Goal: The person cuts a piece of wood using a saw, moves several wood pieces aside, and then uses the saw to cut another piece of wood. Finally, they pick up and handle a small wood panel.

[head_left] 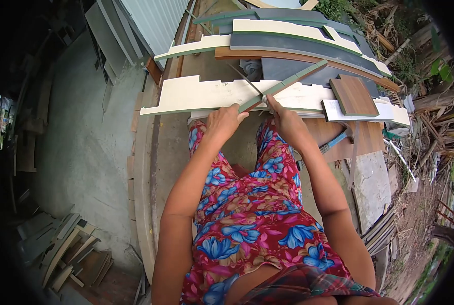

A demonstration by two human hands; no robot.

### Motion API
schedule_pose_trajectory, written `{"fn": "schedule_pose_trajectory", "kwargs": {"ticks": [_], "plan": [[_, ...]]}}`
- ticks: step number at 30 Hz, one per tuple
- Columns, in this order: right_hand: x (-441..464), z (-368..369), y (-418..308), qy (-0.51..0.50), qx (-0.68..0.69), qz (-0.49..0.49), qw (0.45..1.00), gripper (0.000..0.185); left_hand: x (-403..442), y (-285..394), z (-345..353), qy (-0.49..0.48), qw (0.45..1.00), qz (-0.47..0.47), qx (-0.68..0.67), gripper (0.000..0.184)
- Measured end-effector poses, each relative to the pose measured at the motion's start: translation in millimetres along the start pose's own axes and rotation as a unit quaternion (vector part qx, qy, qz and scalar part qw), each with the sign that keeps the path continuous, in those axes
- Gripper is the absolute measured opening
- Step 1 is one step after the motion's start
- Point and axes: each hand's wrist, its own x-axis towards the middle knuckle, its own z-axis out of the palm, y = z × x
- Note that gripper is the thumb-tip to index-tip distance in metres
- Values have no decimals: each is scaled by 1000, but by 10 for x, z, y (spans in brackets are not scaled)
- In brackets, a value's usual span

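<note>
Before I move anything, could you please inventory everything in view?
Strip: one, green and brown, slanting across the notched board
Thin tool: one, dark, meeting the strip
Notched board: one, cream, by the knees
Long boards: several, grey, cream and brown, beyond it
Offcut: one, brown, overlapping the white piece
White piece: one, white, right of the strip
Hammer: one, blue-handled, on the brown sheet
Brown sheet: one, brown, under hammer
Leaning panels: several, grey, upper left
Corrugated wall: one, pale, upper left
Scrap pile: one, mixed, lower left
Floor: one, grey, left
Plants: uncounted, green, right
Flowered clothing: one outfit, red and blue, worn
Left hand: one, bare, at strip's end
Right hand: one, bare, around thin tool
</note>
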Motion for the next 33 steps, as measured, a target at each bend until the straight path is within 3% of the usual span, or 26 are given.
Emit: {"fn": "schedule_pose_trajectory", "kwargs": {"ticks": [5,12,20,23,33], "plan": [[-263,72,41,19,13,19,1000,49,-71,32,55,25,999,46,8,45],[-1395,-222,47,8,92,64,994,54,-64,36,43,-14,1000,17,-4,48],[-1389,-441,-72,8,204,161,966,57,-129,-44,34,50,998,21,16,46],[-1356,-397,8,56,217,94,970,57,-165,-209,-29,42,999,1,23,47],[-1317,-162,227,75,212,85,971,57,-139,-124,-193,92,994,-16,62,42]]}}
